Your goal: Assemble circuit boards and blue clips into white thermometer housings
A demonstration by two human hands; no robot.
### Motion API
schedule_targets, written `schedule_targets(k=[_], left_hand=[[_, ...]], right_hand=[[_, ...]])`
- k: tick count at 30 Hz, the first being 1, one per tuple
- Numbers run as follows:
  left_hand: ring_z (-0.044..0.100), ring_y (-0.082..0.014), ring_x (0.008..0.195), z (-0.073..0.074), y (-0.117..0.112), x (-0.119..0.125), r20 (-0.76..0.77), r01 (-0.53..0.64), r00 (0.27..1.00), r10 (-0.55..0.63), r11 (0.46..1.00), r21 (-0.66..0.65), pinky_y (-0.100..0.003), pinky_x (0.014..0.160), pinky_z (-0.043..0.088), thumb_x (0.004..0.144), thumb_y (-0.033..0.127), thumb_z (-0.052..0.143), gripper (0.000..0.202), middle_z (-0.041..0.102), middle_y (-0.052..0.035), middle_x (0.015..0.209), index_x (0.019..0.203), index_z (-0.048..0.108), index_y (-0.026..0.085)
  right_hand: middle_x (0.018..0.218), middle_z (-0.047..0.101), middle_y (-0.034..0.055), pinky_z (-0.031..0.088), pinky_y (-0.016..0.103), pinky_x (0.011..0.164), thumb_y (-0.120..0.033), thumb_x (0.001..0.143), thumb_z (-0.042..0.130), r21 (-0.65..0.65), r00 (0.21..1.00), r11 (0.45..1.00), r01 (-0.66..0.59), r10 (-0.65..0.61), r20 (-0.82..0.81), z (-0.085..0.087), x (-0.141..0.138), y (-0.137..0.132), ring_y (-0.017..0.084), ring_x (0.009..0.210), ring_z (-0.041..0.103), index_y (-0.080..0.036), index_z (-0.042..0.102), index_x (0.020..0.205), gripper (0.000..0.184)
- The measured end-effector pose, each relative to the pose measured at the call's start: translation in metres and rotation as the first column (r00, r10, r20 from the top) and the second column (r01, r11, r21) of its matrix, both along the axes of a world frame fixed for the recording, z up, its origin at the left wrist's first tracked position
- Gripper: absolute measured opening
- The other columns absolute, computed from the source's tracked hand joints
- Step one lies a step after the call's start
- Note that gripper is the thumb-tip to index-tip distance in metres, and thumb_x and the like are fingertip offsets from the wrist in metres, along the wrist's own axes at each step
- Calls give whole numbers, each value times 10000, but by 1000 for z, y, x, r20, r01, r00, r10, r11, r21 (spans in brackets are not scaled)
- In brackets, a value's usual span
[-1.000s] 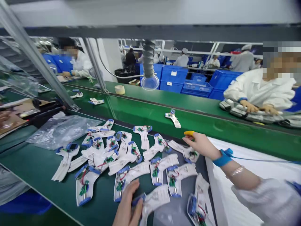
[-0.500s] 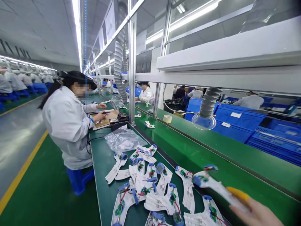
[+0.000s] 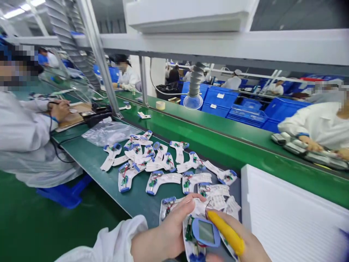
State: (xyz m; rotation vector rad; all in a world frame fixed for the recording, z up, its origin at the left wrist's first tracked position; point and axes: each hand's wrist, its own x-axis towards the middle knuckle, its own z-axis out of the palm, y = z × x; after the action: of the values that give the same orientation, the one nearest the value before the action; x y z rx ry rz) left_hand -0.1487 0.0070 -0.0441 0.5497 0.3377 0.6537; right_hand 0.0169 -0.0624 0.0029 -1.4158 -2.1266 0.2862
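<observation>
Right hand (image 3: 249,238) is back from the conveyor belt (image 3: 223,148); left hand (image 3: 173,226) clasps a screened half-shell (image 3: 206,233); right's grip unclear; likely positioning, needing steadiness.

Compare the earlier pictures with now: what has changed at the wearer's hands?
The right hand has lifted a white, pistol-shaped plastic shell off the smooth green belt and drawn back towards the wearer. Apparently that same shell, with its blue-framed screen, is now held by the left hand too. The crinkled clear plastic bag and pale tape roll stayed put.
</observation>
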Motion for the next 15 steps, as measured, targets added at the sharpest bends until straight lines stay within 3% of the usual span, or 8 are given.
schedule_targets(k=[2,4,6,7,9,11,13,15], left_hand=[[550,-113,647,5,-12,1,36,-21,999,21,1000,-11,-221,609,411,681,491,671,460,576,5,745,977,477,198],[541,-109,685,6,-20,1,-4,-2,1000,2,995,104,-210,631,407,650,489,714,498,569,5,768,985,507,184],[530,-97,678,3,-25,1,-78,134,990,-120,968,210,-202,629,406,618,506,733,544,554,13,780,1008,539,181],[533,-96,659,1,-26,1,-107,259,965,-239,937,233,-206,622,412,593,520,744,588,552,14,773,1030,549,177],[558,-117,617,-3,-28,3,-125,534,845,-519,811,240,-242,606,439,539,570,749,704,554,11,724,1079,554,163],[591,-157,608,-5,-29,6,-119,681,726,-678,683,265,-298,604,473,504,616,737,782,553,6,687,1111,550,160],[621,-210,747,-4,-30,9,-183,633,764,-619,665,396,-371,704,496,507,609,740,768,577,-35,796,1112,559,172],[556,-275,1026,0,-29,11,-280,456,889,-362,664,593,-450,906,423,513,564,764,717,541,-102,1073,1096,568,195]], right_hand=[[1117,637,90,539,257,814,-298,767,635,15,998,998,63,-64,25,5,-9,-16,215,953,646,-206,476,1209,479],[1042,659,73,550,251,776,-236,775,618,39,995,995,86,-88,39,9,-11,-26,196,907,652,-214,513,1142,382],[964,677,47,552,242,744,-166,769,598,71,997,996,54,-57,46,13,-8,-34,182,880,647,-235,552,1069,312],[941,681,37,549,237,745,-138,761,593,71,999,997,17,-21,47,14,-6,-37,178,889,639,-242,566,1044,302],[936,687,25,538,236,778,-131,752,610,64,997,996,-60,56,55,13,0,-43,182,957,608,-253,579,1034,309],[1005,677,34,525,252,816,-178,752,648,68,995,995,-77,73,68,8,5,-51,199,1047,561,-258,551,1114,383],[1144,619,70,496,296,877,-214,768,643,104,999,995,8,-13,48,0,9,-59,222,1136,496,-239,462,1239,506],[1225,548,98,458,328,925,-199,792,597,110,987,982,155,-149,-59,-8,11,-67,229,1158,468,-218,406,1276,522]])
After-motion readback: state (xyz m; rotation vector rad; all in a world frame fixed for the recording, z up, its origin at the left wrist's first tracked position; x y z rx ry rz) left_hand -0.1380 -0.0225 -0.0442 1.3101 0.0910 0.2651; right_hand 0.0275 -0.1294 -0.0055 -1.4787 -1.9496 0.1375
